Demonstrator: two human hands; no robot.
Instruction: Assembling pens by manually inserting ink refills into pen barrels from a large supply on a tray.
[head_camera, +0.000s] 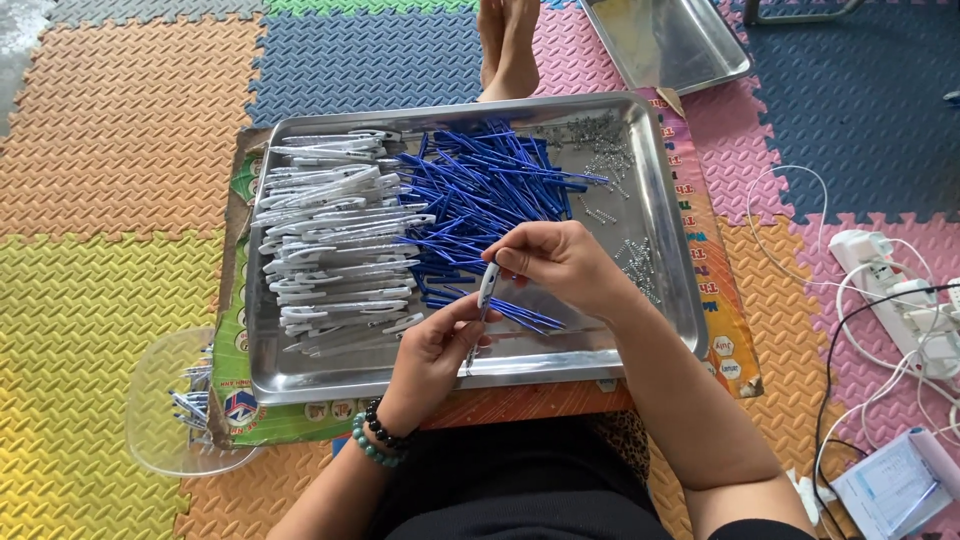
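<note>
White plastic, a slim pen barrel stands nearly upright between both hands above the tray. The right hand pinches its top end from the right, and the left hand grips its lower part from below with curled fingers, so the barrel's long axis runs from one hand to the other. Blue refills and white barrels fill the steel tray, with springs at its far right. Beneath lie cardboard and coloured foam floor mats.
</note>
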